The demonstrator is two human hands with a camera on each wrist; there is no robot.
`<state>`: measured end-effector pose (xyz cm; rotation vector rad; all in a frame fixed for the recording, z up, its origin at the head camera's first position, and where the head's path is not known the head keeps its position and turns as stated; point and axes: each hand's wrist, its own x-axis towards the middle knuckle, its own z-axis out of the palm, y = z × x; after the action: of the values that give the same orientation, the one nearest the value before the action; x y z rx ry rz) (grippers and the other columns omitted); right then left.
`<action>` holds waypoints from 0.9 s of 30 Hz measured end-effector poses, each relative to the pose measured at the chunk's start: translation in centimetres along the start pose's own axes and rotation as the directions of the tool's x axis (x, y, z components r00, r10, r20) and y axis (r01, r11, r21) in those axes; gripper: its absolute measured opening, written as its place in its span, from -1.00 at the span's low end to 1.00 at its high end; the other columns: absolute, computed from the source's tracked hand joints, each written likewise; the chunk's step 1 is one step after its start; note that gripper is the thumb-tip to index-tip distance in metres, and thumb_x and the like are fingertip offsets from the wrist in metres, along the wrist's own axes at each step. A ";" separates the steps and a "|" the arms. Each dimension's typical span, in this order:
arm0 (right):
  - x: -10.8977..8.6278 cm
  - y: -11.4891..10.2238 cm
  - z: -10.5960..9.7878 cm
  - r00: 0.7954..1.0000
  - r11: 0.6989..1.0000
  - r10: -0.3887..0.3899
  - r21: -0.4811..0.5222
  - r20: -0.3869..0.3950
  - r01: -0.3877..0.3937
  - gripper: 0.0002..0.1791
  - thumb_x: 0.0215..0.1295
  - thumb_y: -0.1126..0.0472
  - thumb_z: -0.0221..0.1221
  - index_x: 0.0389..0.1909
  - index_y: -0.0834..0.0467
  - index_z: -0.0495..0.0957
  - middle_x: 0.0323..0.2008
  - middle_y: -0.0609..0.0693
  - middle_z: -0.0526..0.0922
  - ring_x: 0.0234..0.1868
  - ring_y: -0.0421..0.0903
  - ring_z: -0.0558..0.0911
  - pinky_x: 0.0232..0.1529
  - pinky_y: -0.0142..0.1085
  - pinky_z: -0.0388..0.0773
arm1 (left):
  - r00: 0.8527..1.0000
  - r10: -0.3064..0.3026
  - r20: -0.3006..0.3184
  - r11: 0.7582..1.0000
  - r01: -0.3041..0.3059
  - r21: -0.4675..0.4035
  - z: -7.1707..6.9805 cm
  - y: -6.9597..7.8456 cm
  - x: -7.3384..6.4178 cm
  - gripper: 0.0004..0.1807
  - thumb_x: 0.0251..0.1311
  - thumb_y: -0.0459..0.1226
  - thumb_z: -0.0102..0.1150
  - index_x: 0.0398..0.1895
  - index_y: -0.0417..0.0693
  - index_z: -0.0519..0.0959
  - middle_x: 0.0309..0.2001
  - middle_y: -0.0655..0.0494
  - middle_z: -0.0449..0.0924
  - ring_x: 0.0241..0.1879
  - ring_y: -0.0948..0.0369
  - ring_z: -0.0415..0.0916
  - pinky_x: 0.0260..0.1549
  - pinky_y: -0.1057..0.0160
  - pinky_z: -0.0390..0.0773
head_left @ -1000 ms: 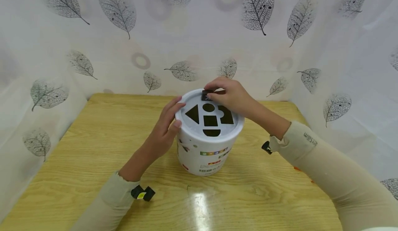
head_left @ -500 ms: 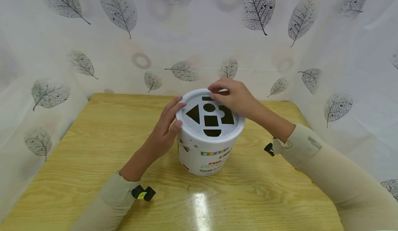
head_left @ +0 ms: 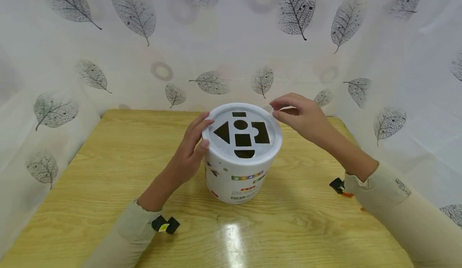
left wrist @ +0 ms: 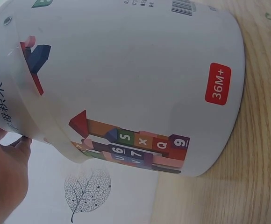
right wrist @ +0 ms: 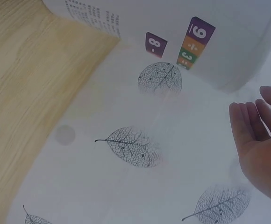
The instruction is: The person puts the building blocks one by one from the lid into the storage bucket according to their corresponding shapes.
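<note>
A white bucket [head_left: 236,179] with a shape-sorter lid [head_left: 258,149] stands upright on the table. Its lid has several dark cut-outs, among them a triangle [head_left: 222,132], a circle [head_left: 240,124] and a square [head_left: 243,140]. My left hand [head_left: 185,155] rests on the left side of the rim, fingertips over the edge and thumb against the side. To the right of the lid, my right hand [head_left: 301,115] hovers apart from it, fingers loosely bent. Nothing shows between its thumb and fingers in the right wrist view, where the fingers [right wrist: 242,126] are near the bucket's rim.
The wooden table [head_left: 119,175] ends at a pale leaf-printed curtain [head_left: 223,39] behind and on both sides. Small orange things [head_left: 362,209] lie by the right sleeve, partly hidden. Printed blocks and a red 36M+ label [left wrist: 218,84] mark the bucket's side.
The black block that my right hand pinched over the rear slot has gone from sight. That hand has moved right, off the lid. My left hand has stayed on the rim.
</note>
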<state>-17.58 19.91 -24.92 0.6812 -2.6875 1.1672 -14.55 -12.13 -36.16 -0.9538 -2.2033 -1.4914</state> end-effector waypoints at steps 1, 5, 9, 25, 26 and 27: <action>-0.5 0.2 -0.4 1.000 1.000 0.009 -0.008 -0.003 -0.009 -0.71 0.43 0.13 0.23 0.10 0.09 0.65 0.09 -0.04 0.63 0.09 -0.11 0.63 0.06 -0.49 0.57 | 1.000 0.000 -0.002 1.000 0.000 0.001 0.0 0.0 0.0 -0.28 0.52 0.23 -0.33 0.51 -0.01 0.21 0.61 0.06 -0.08 0.58 0.08 -0.07 0.41 -0.20 0.22; -2.6 1.1 -2.0 0.998 0.997 0.063 -0.033 -0.016 -0.063 -0.70 0.44 0.07 0.22 0.12 0.03 0.64 0.09 -0.09 0.62 0.04 -0.26 0.63 0.00 -0.56 0.56 | 1.000 -0.010 -0.001 1.000 0.010 0.007 0.0 0.0 -0.1 -0.28 0.52 0.24 -0.34 0.51 0.02 0.20 0.61 0.05 -0.08 0.59 0.09 -0.10 0.42 -0.22 0.19; -4.8 2.5 -3.6 0.991 0.991 0.128 -0.045 -0.042 -0.130 -0.67 0.45 0.05 0.21 0.16 0.02 0.61 0.10 -0.10 0.60 0.00 -0.39 0.62 -0.05 -0.60 0.56 | 1.000 -0.015 -0.001 1.000 0.015 0.011 -0.1 -0.2 -0.1 -0.29 0.52 0.24 -0.34 0.52 0.04 0.20 0.61 0.02 -0.08 0.60 0.09 -0.13 0.43 -0.24 0.16; -13.9 10.6 -8.3 0.935 0.922 0.342 -0.158 -0.098 -0.354 -0.54 0.46 0.01 0.18 0.29 0.07 0.50 0.00 -0.50 0.49 -0.07 -0.72 0.46 -0.16 -0.77 0.42 | 1.000 -0.008 0.000 1.000 0.008 -0.003 0.1 -0.3 0.0 -0.33 0.54 0.19 -0.31 0.52 0.03 0.21 0.61 0.14 -0.08 0.59 0.10 -0.08 0.43 -0.19 0.19; -14.5 11.1 -8.4 0.930 0.918 0.354 -0.158 -0.096 -0.365 -0.53 0.46 0.01 0.18 0.30 0.10 0.49 -0.01 -0.53 0.48 -0.09 -0.74 0.44 -0.18 -0.76 0.42 | 1.000 -0.009 -0.001 1.000 0.009 -0.002 0.1 -0.3 0.0 -0.33 0.54 0.19 -0.31 0.52 0.04 0.21 0.61 0.15 -0.08 0.59 0.10 -0.08 0.43 -0.19 0.19; -15.0 11.5 -8.6 0.927 0.913 0.364 -0.163 -0.094 -0.375 -0.52 0.47 0.01 0.18 0.30 0.12 0.48 -0.02 -0.54 0.48 -0.09 -0.75 0.42 -0.19 -0.76 0.41 | 1.000 -0.007 -0.001 1.000 0.007 -0.002 0.1 -0.3 0.0 -0.33 0.54 0.19 -0.31 0.52 0.04 0.21 0.61 0.15 -0.08 0.59 0.10 -0.08 0.43 -0.19 0.18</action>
<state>-9.95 38.26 -31.04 0.1059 -2.9011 0.9758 -14.74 -12.16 -36.44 -0.9465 -2.2075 -1.4977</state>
